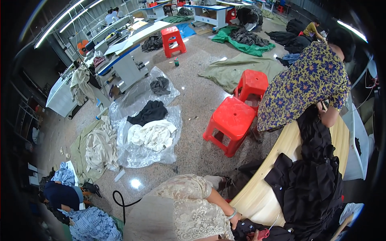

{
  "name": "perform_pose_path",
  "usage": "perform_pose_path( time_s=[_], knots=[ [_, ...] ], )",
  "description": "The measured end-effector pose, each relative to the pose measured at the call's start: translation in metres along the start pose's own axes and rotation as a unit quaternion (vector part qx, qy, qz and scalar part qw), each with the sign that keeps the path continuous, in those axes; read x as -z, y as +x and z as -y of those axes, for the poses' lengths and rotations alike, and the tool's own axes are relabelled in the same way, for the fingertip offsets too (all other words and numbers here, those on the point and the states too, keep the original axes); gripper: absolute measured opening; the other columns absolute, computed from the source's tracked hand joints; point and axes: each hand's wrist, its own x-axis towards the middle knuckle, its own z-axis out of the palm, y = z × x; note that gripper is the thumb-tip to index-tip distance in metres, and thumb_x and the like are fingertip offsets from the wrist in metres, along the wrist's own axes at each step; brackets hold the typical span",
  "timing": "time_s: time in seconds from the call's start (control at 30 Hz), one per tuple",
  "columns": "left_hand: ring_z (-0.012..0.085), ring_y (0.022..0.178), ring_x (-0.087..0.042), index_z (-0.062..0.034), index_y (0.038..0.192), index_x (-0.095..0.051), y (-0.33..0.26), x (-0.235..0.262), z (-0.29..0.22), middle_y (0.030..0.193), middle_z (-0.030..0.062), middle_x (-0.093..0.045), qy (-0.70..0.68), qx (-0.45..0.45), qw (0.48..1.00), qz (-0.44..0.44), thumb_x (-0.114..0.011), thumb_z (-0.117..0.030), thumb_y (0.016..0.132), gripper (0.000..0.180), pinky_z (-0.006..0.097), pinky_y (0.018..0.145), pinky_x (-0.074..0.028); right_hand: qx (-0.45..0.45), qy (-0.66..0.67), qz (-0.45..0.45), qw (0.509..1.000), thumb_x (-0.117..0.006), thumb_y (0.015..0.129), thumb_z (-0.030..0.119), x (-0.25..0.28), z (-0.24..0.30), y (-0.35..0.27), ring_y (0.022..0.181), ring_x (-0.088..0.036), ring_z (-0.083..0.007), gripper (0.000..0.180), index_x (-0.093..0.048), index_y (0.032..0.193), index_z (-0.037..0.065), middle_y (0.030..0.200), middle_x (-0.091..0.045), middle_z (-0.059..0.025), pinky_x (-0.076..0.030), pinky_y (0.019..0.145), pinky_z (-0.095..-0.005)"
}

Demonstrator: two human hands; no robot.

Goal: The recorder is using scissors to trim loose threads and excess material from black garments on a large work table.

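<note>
Black crumpled cloth garment (246, 229): where is it, and how does it look?

It lies bunched at the near end of the pale wooden worktable (257, 197), right at the lower edge of the view. It is dull black and deeply folded. A bigger heap of black garments (309, 180) runs up the table beyond it.

And your hands?

My left hand (237, 220), with a bracelet at the wrist and a cream lace sleeve above, rests on that black cloth. I cannot tell whether its fingers are pinching it or lying loose. My right hand (254, 236) barely shows at the lower edge beside a small red tool (263, 233); its grip I cannot tell either.

Anything holding other things?

On the floor to the left a clear plastic sheet (140, 156) carries a pile of white garments (152, 134) and, just behind them, a black folded piece (148, 112). A grey rag (161, 85) lies on more plastic further back.

Packages or labels?

Only a small green bottle (176, 62) standing on the floor near a red plastic stool (173, 40). Its label is too small to make out.
</note>
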Motion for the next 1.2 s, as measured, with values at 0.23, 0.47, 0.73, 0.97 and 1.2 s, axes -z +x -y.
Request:
perform_pose_path(
  time_s=[0.23,0.47,0.73,0.97,1.2],
  knots=[
    [0.0317,0.109,-0.059,0.0059,0.113,-0.062,-0.004,0.005,0.033,0.114,0.0204,-0.064,-0.037,-0.003,0.998,-0.045,-0.087,-0.031,0.061,0.069,0.039,0.089,-0.048,-0.069,0.060,-0.022,0.996,-0.067,0.089,0.015,-0.019,-0.015,0.023,0.067,-0.063,-0.0214,0.024,-0.062,0.107,0.001,0.078,-0.067,-0.0094,-0.052,0.058,-0.0318],
    [0.0293,0.105,-0.061,0.0027,0.112,-0.064,-0.009,0.014,0.020,0.111,0.0182,-0.065,0.024,-0.021,0.999,-0.005,-0.086,-0.033,0.063,0.065,0.038,0.087,-0.049,-0.168,0.102,-0.088,0.977,-0.069,0.088,0.016,-0.023,0.033,0.013,0.068,-0.064,-0.0186,0.026,-0.060,0.108,0.003,0.079,-0.067,-0.0079,-0.053,0.057,-0.0297],
    [0.0267,0.100,-0.062,-0.0009,0.110,-0.066,-0.039,0.030,0.015,0.107,0.0158,-0.067,0.032,-0.006,0.999,-0.039,-0.084,-0.036,0.065,0.060,0.036,0.086,-0.050,-0.252,0.144,-0.057,0.955,-0.071,0.087,0.017,-0.016,0.025,0.026,0.069,-0.065,-0.0171,0.028,-0.059,0.109,0.004,0.080,-0.067,-0.0076,-0.055,0.056,-0.0281],
    [0.0243,0.096,-0.063,-0.0040,0.109,-0.068,-0.038,0.024,-0.010,0.104,0.0136,-0.069,0.056,-0.014,0.998,-0.009,-0.083,-0.039,0.067,0.057,0.035,0.084,-0.050,-0.276,0.148,-0.070,0.947,-0.072,0.086,0.017,-0.007,0.016,0.024,0.068,-0.066,-0.0188,0.026,-0.061,0.105,0.004,0.079,-0.068,-0.0089,-0.055,0.057,-0.0293],
    [0.0243,0.095,-0.064,-0.0078,0.110,-0.069,-0.020,0.016,-0.001,0.104,0.0132,-0.069,0.073,-0.036,0.997,-0.003,-0.083,-0.044,0.066,0.059,0.035,0.084,-0.050,-0.281,0.147,-0.059,0.947,-0.072,0.086,0.020,-0.005,0.004,0.029,0.068,-0.066,-0.0186,0.025,-0.062,0.104,0.004,0.079,-0.068,-0.0081,-0.055,0.058,-0.0300]
  ],
)
